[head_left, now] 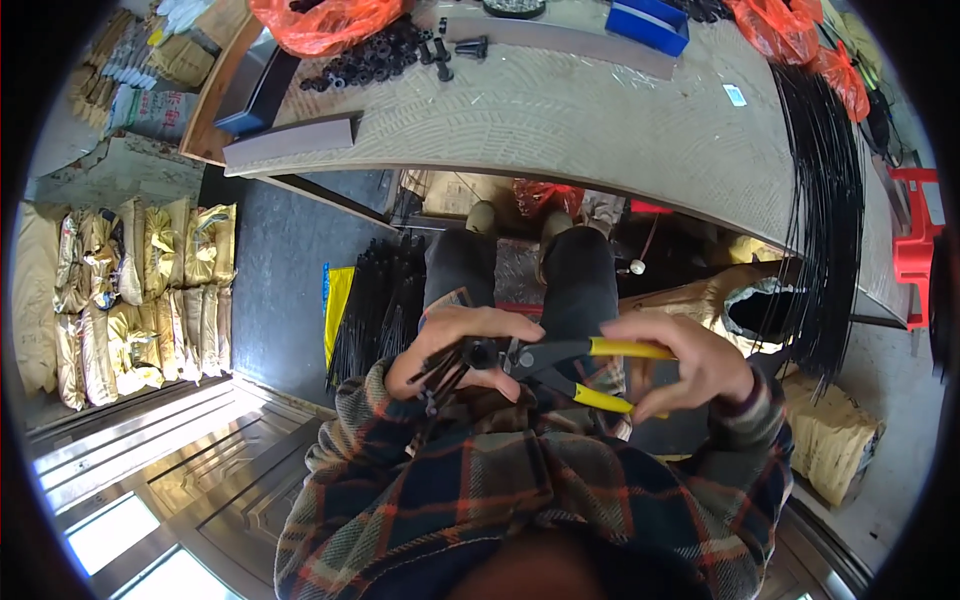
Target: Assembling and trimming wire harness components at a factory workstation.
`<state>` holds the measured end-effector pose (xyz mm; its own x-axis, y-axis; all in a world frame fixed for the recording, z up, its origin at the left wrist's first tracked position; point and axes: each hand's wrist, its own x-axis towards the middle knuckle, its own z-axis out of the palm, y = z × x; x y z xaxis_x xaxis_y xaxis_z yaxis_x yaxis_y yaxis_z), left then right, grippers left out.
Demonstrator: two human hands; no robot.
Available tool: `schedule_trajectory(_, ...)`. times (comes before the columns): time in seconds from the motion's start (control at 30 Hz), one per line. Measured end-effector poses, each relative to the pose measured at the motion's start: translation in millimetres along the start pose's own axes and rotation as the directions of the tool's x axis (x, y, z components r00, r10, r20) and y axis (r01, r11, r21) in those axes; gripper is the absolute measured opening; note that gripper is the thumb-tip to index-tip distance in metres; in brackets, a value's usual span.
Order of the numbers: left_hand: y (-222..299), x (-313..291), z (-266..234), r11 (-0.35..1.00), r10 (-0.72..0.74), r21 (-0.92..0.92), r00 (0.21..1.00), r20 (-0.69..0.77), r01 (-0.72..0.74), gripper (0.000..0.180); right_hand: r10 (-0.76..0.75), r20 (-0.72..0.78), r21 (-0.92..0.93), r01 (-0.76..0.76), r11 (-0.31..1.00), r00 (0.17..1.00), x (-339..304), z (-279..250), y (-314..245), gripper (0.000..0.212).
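Observation:
Over my lap, my right hand (695, 362) is wrapped round a pair of pliers with yellow grips (632, 348). Their handles are spread apart, and the dark jaws point left toward my other hand. Fingers of my left hand (450, 335) curl around a black cylindrical part (482, 353), from which thin dark strips trail down beside the wrist. The jaws meet or overlap this part near the left thumb; I cannot tell whether they bite on it.
A workbench (560, 120) spans the far side, bearing loose black fittings (375, 58), a blue box (648, 25) and red plastic bags (325, 22). Long black cables (825, 180) hang off its right end. Another black bundle (375, 310) stands left of my legs. Wrapped packages (150, 255) line the left.

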<state>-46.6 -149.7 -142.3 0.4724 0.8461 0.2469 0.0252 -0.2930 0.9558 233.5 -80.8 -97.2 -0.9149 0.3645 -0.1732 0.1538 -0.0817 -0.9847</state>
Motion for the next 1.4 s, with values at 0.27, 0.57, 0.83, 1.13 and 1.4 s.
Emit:
schedule_trajectory(0.27,8.1,-3.2,18.2,0.994,-0.086,0.042,0.961,-0.262,0.101,0.052,-0.39,-0.12,-0.964,-0.014,0.265,0.913,21.5,20.7,2.3,0.047)
schedule_trajectory(0.57,-2.7,-7.0,29.2,0.997,0.01,0.067,0.859,-0.512,0.029,0.046,-0.533,-0.282,-0.875,0.014,0.484,0.797,48.9,40.1,48.7,0.03)
schedule_trajectory(0.83,-0.8,-10.5,14.8,0.97,-0.046,-0.235,0.894,-0.446,-0.068,0.092,-0.399,-0.432,-0.269,0.307,0.913,0.809,74.7,61.7,92.7,0.015)
schedule_trajectory(1.13,6.8,-21.0,-9.2,0.965,-0.261,-0.092,0.872,-0.414,0.245,0.079,-0.694,0.039,-0.855,-0.336,-0.396,0.719,87.5,21.4,8.0,0.039)
schedule_trajectory(1.4,3.2,-27.7,-8.2,0.945,-0.254,0.064,0.84,-0.48,0.322,0.084,-0.68,-0.071,-0.951,-0.255,-0.174,0.73,86.1,38.9,16.0,0.029)
